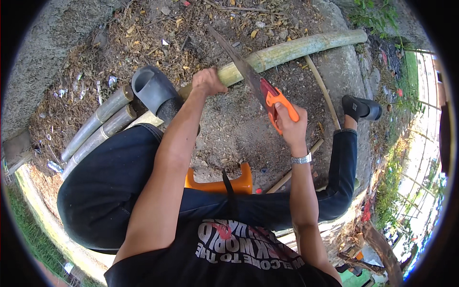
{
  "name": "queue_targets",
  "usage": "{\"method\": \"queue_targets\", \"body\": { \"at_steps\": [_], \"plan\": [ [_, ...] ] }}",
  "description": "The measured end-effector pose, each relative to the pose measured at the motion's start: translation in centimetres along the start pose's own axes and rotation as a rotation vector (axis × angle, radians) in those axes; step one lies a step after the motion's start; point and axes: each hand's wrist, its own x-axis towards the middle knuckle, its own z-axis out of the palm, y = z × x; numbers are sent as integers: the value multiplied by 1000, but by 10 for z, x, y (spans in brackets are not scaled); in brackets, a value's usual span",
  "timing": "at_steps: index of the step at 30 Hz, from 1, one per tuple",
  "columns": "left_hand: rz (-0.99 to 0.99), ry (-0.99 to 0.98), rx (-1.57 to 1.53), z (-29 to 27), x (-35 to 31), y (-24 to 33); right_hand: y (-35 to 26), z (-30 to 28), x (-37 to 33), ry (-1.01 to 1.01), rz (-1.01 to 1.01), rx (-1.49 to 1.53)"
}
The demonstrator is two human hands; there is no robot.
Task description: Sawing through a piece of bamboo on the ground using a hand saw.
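Observation:
A thick green-tan bamboo pole (306,49) lies slantwise across the ground ahead of me, its far end at the upper right. My left hand (209,82) is wrapped round the pole near its left part and presses it down. In my right hand (292,125) is the orange and red handle of a handsaw (248,71). The saw's long dark blade crosses the bamboo just right of my left hand, its tip pointing to the upper left. Whether the teeth have cut into the pole, I cannot tell. My left foot, in a grey slide sandal (155,88), rests near the pole's left end.
Several cut bamboo pieces (103,112) lie at the left beside my knee. An orange plastic stool (220,185) is under me. A thin stick (322,88) lies right of the saw. My right foot, in a dark sandal (368,109), is farther right. Dry leaves litter the dirt.

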Motion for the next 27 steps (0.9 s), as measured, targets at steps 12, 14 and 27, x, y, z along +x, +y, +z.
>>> {"method": "queue_targets", "body": {
  "at_steps": [12, 14, 27],
  "plan": [
    [-18, 287, -7, 48, -24, 10, -22, 2, -69, 73, -303, -144],
    [-20, 293, -7, 48, -23, 11, -2, 8, -70, 95, -283, -150],
    [4, 302, 29, 58, -19, 2, 33, -1, -109, 6, -174, -192]
  ]
}}
